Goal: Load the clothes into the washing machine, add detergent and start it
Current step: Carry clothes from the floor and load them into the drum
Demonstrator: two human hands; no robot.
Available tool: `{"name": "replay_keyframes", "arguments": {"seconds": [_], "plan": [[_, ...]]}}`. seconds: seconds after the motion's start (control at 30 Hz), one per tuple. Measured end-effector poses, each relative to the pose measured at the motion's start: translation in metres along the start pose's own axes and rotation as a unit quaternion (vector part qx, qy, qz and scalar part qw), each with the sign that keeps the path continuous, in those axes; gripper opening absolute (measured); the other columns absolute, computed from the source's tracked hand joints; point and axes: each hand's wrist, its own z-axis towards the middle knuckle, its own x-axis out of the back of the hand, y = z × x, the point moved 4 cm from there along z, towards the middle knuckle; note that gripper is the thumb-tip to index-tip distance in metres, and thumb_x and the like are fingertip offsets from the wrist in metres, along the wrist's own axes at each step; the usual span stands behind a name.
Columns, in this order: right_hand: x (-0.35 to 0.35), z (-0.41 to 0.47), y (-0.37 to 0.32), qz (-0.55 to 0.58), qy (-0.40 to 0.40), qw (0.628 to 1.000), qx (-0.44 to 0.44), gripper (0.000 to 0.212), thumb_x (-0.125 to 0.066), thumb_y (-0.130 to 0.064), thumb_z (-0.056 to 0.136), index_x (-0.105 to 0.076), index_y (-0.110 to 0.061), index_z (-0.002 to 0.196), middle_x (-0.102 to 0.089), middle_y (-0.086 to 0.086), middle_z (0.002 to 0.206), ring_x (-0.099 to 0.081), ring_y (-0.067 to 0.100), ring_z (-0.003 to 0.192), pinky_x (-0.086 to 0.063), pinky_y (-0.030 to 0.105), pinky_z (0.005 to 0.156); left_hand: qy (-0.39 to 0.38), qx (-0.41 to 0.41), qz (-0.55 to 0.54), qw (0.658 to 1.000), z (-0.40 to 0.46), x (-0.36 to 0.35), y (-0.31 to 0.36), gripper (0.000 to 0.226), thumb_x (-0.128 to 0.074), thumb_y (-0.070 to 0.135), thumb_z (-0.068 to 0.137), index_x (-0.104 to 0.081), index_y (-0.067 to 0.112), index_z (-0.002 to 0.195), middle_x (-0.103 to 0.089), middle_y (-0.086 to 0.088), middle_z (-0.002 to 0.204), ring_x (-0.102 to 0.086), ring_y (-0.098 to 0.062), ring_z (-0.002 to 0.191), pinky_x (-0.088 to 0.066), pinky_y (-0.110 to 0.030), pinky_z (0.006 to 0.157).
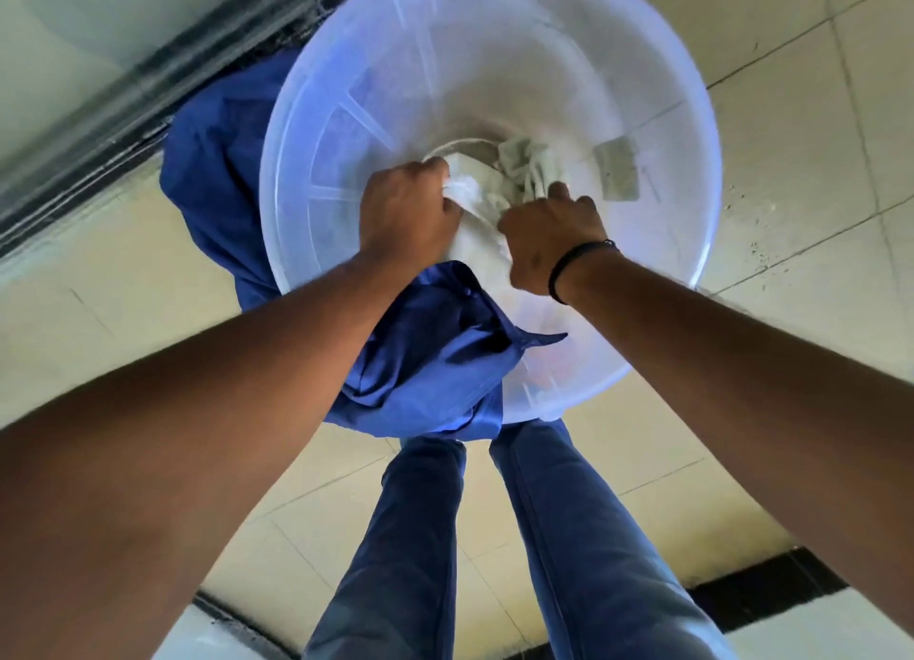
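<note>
Head view, looking steeply down: dark blurred frame [148,80] at far left, too smeared to name, no washing machine recognisable anywhere. Next, blue garment [217,174] draped over the left wall of the translucent tub [643,65], a second fold of it bunched under the left forearm at the near rim, probably pulled up ready for carrying. Left hand [405,209] clenched round white cloth [475,204] deep inside, right hand [549,244], black band at the wrist, gripping the same bundle beside it, apparently gathering the load in one lift. Further right, crumpled pale greenish cloth [524,164] on the tub floor, then a grey-green patch [618,174], label or fabric unclear. Fingertips buried in cloth; detergent nowhere visible.
</note>
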Motion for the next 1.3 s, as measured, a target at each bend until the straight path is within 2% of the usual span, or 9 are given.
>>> {"name": "replay_keyframes", "arguments": {"seconds": [0.2,0.4,0.57,0.77,0.87,0.93,1.07,1.2,1.3], "plan": [[-0.017,0.02,0.032,0.081,-0.085,0.991,-0.065,0.035,-0.054,-0.028,0.097,-0.059,-0.014,0.129,-0.058,0.019,0.132,-0.053,0.04,0.123,-0.046,0.045,0.1,0.1,-0.029,-0.162,0.981,-0.019,0.052,0.02,0.014,-0.048,0.014,0.072,-0.035,0.014,0.075,-0.022,0.005,0.054,-0.026,-0.031,0.061,-0.022,-0.035,0.056],[0.017,-0.008,0.029,0.295,0.074,0.947,-0.102,0.026,-0.047,-0.024,0.097,-0.061,-0.004,0.106,-0.064,0.025,0.114,-0.058,0.042,0.108,-0.045,0.037,0.084,0.134,-0.01,-0.214,0.968,-0.055,0.1,0.023,0.032,-0.056,0.015,0.081,-0.064,0.012,0.111,-0.048,0.019,0.069,-0.046,-0.02,0.063,-0.035,-0.032,0.06],[0.086,-0.093,0.007,0.38,0.281,0.879,-0.07,0.026,-0.047,-0.027,0.1,-0.045,-0.016,0.077,-0.065,0.027,0.079,-0.059,0.046,0.078,-0.026,0.037,0.062,0.096,-0.004,-0.197,0.976,-0.101,0.157,0.033,0.033,-0.056,0.015,0.092,-0.071,0.025,0.12,-0.076,-0.005,0.099,-0.069,-0.034,0.088,-0.055,-0.042,0.074],[0.192,-0.217,-0.021,0.411,0.352,0.839,-0.055,0.044,-0.061,-0.028,0.09,-0.028,-0.026,0.061,-0.035,-0.007,0.055,-0.033,0.021,0.058,-0.022,0.028,0.056,0.052,0.02,-0.125,0.991,-0.165,0.254,0.062,0.034,-0.057,0.012,0.093,-0.073,0.022,0.12,-0.069,-0.006,0.113,-0.059,-0.034,0.104,-0.052,-0.044,0.082],[0.246,-0.273,-0.037,0.373,0.315,0.872,-0.014,0.039,-0.07,-0.022,0.084,-0.04,-0.018,0.061,-0.045,0.004,0.06,-0.04,0.026,0.059,-0.03,0.031,0.057,-0.047,0.052,-0.007,0.998,-0.208,0.302,0.081,0.034,-0.054,0.02,0.095,-0.069,0.026,0.125,-0.069,-0.004,0.118,-0.056,-0.033,0.112,-0.048,-0.043,0.089],[0.274,-0.304,-0.049,0.349,0.261,0.9,0.009,0.034,-0.069,-0.023,0.083,-0.043,-0.016,0.062,-0.048,0.006,0.057,-0.045,0.031,0.058,-0.036,0.035,0.055,-0.063,0.074,-0.05,0.994,-0.243,0.338,0.089,0.041,-0.062,0.028,0.093,-0.063,0.025,0.134,-0.067,-0.004,0.124,-0.055,-0.031,0.119,-0.047,-0.043,0.095],[0.315,-0.362,-0.073,0.289,0.204,0.928,0.118,0.031,-0.07,-0.022,0.082,-0.042,-0.018,0.069,-0.052,0.005,0.06,-0.05,0.032,0.061,-0.038,0.036,0.057,0.027,0.051,-0.21,0.976,-0.298,0.408,0.119,0.067,-0.079,0.035,0.083,-0.054,0.022,0.143,-0.064,-0.003,0.133,-0.055,-0.026,0.123,-0.045,-0.045,0.102],[0.338,-0.4,-0.084,0.285,0.185,0.916,0.213,0.03,-0.069,-0.023,0.083,-0.041,-0.024,0.073,-0.049,-0.006,0.057,-0.047,0.021,0.056,-0.037,0.034,0.054,0.106,0.05,-0.23,0.966,-0.324,0.442,0.148,0.039,-0.077,0.033,0.086,-0.069,0.024,0.123,-0.07,0.008,0.101,-0.06,-0.014,0.097,-0.044,-0.022,0.082],[0.366,-0.418,-0.083,0.3,0.19,0.893,0.276,0.025,-0.067,-0.022,0.08,-0.045,-0.031,0.075,-0.056,-0.007,0.063,-0.052,0.011,0.06,-0.037,0.02,0.054,0.17,0.072,-0.252,0.95,-0.337,0.465,0.167,0.023,-0.075,0.028,0.088,-0.075,0.021,0.11,-0.07,0.006,0.087,-0.06,-0.016,0.079,-0.046,-0.028,0.07]]}}
